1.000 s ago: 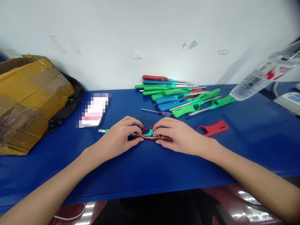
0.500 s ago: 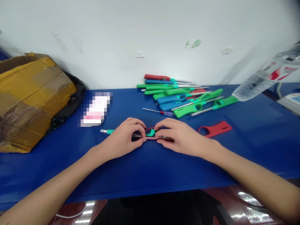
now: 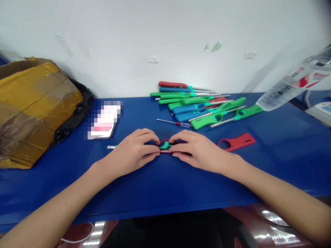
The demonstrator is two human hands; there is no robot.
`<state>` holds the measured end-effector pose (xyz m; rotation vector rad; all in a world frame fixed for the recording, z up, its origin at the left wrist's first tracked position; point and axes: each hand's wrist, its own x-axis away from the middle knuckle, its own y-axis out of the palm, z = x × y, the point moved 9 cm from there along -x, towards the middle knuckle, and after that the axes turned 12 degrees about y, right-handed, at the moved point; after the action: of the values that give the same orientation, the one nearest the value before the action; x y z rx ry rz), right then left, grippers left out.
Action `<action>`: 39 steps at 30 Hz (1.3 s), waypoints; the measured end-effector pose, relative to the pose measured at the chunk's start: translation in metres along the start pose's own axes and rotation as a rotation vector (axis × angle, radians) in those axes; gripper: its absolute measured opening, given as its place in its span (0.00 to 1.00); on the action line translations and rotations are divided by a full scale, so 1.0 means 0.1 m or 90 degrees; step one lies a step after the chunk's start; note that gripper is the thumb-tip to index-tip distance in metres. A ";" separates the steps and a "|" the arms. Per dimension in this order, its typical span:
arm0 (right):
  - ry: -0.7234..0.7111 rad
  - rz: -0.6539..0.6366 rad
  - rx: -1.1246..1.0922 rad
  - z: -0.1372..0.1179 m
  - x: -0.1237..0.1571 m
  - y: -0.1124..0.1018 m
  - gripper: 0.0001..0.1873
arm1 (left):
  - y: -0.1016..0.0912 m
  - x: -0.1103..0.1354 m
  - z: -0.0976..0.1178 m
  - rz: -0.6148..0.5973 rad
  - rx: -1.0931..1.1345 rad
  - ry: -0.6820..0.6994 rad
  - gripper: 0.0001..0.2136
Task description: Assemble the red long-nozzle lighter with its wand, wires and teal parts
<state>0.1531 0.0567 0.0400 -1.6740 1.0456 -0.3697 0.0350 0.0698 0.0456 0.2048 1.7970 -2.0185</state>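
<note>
The person is working on a utility lighter (image 3: 165,145) at the middle of the blue desk (image 3: 181,186). The left hand (image 3: 131,150) and right hand (image 3: 199,150) are curving over it and closing together, their fingertips pinching its red-and-teal grip between them, while its metal nozzle (image 3: 111,147) is poking out leftward. A red lighter shell (image 3: 236,142) is lying to the right, a small screwdriver (image 3: 173,123) is lying ahead, and a heap of green and blue lighters (image 3: 201,106) is sitting farther back.

Scuffed white wall (image 3: 165,38), blue work table (image 3: 281,165), glossy reddish surface (image 3: 274,230) below
</note>
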 end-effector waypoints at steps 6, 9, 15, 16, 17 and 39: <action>0.034 0.014 -0.037 0.01 -0.02 -0.03 0.11 | 0.02 0.01 0.01 -0.001 0.007 0.000 0.09; 0.038 0.019 -0.048 0.01 -0.03 -0.02 0.11 | 0.03 0.01 0.00 0.005 0.015 -0.004 0.09; 0.056 0.020 -0.065 0.04 -0.03 0.00 0.09 | 0.05 0.00 0.02 0.014 0.007 0.005 0.09; 0.061 0.017 -0.066 0.04 -0.03 0.00 0.08 | 0.05 0.00 0.03 0.016 0.011 0.006 0.09; 0.065 0.015 -0.067 0.04 -0.04 0.00 0.08 | 0.05 0.00 0.03 0.019 0.016 0.006 0.09; 0.108 0.062 -0.023 0.26 -0.04 -0.16 0.08 | 0.04 -0.02 0.10 0.024 -0.004 0.038 0.10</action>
<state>0.1761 0.0760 0.0456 -1.6380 1.2606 -0.4365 0.0406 0.0608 0.0440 0.2989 1.8212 -2.0001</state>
